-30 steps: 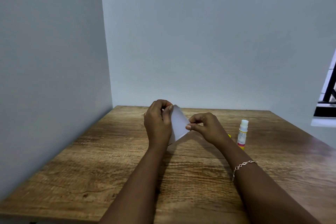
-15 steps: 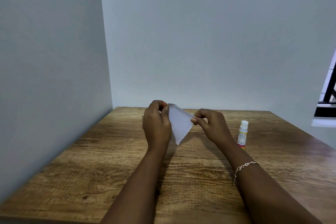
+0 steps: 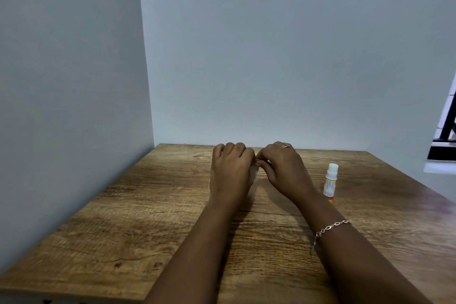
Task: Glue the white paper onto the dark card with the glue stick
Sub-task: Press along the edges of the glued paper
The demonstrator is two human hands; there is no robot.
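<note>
since the earlier frames both hands have dropped toward the table [image 3: 153,242] and turned knuckles up. the white paper [image 3: 254,172], previously raised in plain sight between them, now shows only as a thin sliver.

nearest the camera, two bare forearms reach forward over the wood-grain tabletop. a chain bracelet [image 3: 330,226] sits on the right wrist.

further out, the left hand [image 3: 232,170] is closed, fingers curled down, holding the paper beneath it. the visible strip lies at the hand's inner edge, low over the table. the right hand [image 3: 281,168] meets the left, thumb and forefinger narrowed to a pinch at the paper's upper edge. a ring [image 3: 286,146] shows on one of its fingers.

the glue stick [image 3: 330,181] stands upright on the table to the right of the right hand, near it but not touching. it is uncapped, with its white tip exposed.

beyond the table's far edge, plain pale walls [image 3: 271,57] meet in a corner on the left. part of a window [image 3: 444,150] shows at the right edge.
</note>
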